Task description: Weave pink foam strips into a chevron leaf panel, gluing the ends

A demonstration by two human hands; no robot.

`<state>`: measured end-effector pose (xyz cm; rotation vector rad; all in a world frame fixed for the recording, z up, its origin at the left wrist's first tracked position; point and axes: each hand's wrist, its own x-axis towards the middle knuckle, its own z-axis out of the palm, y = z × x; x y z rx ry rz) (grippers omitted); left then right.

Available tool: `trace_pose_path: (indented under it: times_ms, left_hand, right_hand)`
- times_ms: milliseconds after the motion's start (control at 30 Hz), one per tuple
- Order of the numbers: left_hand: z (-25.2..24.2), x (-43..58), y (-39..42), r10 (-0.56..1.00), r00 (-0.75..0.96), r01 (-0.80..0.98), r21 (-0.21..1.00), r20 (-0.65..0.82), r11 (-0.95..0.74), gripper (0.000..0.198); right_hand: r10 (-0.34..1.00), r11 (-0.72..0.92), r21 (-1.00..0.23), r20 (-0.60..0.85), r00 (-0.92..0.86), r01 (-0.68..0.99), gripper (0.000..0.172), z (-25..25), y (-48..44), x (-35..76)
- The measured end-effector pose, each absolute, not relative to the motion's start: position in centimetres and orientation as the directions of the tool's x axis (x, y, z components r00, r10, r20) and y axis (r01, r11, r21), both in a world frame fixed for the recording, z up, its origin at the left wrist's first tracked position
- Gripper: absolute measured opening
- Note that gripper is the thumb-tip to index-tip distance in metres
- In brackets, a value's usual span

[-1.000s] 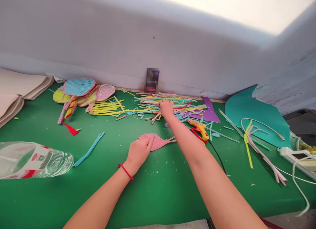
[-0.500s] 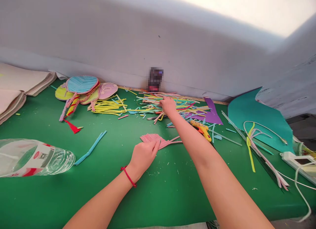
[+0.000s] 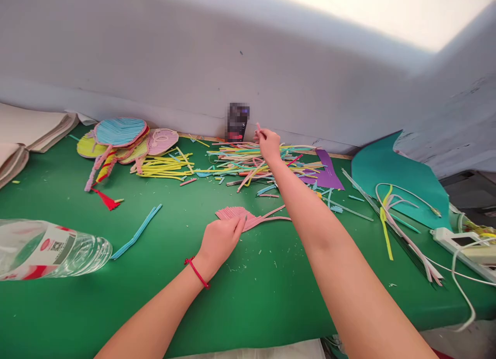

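Note:
My left hand (image 3: 219, 243) is closed on a pink fan-shaped piece made of ribbed strips (image 3: 235, 213), just above the green tabletop. Two thin pink strips run out from that piece to the right, passing toward my right forearm. Farther back, my right hand (image 3: 270, 143) is raised over a loose pile of coloured strips (image 3: 228, 165). Its fingers pinch a short pink strip (image 3: 258, 126), whose tip sticks up above them. Part of a glue gun (image 3: 319, 194) shows beside the right forearm, which covers the rest.
Finished-looking round fans (image 3: 121, 130) lie at the back left, near yellow strips (image 3: 165, 168). A plastic bottle (image 3: 46, 250) lies at left beside blue strips (image 3: 137, 232). Purple sheet (image 3: 329, 173), teal sheet (image 3: 403, 178), cables and a power strip (image 3: 463, 250) occupy the right. A phone (image 3: 237, 122) leans on the wall.
My right hand has lifted up out of the strip pile and now pinches a short pink strip. The left hand keeps its hold on the pink piece. The view has shifted slightly.

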<state>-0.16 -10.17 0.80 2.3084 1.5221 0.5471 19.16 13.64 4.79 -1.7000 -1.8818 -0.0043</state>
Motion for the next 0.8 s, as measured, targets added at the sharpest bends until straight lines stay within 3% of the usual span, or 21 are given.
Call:
trace_pose_path:
  times_ms: [100,200,333,400,500,600,800]
  left_hand:
    - [1.0,-0.3,-10.0,0.939,0.32,0.743,0.582,0.124,-0.33,0.037]
    - [0.9,-0.7,-9.5,0.965,0.239,0.626,0.744,0.105,-0.236,0.028]
    - [1.7,-1.5,-7.6,0.983,0.104,0.431,0.884,0.15,-0.18,0.031]
    - [2.7,-1.4,-6.2,0.967,0.099,0.473,0.845,0.233,-0.252,0.033]
    - [4.5,-0.1,-3.8,0.948,0.161,0.731,0.613,0.274,-0.301,0.039]
    - [5.5,1.8,-1.6,0.975,0.2,0.876,0.428,0.099,-0.224,0.037]
    - [5.3,4.2,-0.2,0.968,0.234,0.869,0.428,0.086,-0.248,0.033]
  right_hand:
    - [0.877,0.335,-0.307,0.446,-0.176,0.891,0.037,4.2,11.9,19.0]
    - [0.851,0.457,-0.191,0.378,-0.364,0.869,0.032,2.8,9.0,18.7]
    - [0.814,0.543,-0.091,0.3,-0.497,0.835,0.026,1.1,5.7,19.1]
    - [0.805,0.557,-0.056,0.284,-0.521,0.829,0.028,0.7,4.9,19.5]
    - [0.795,0.567,-0.028,0.283,-0.537,0.823,0.028,0.5,4.7,20.0]
    - [0.784,0.579,-0.027,0.293,-0.547,0.815,0.028,0.2,4.9,20.1]
    - [0.781,0.587,-0.096,0.332,-0.53,0.804,0.029,-0.8,4.5,20.5]
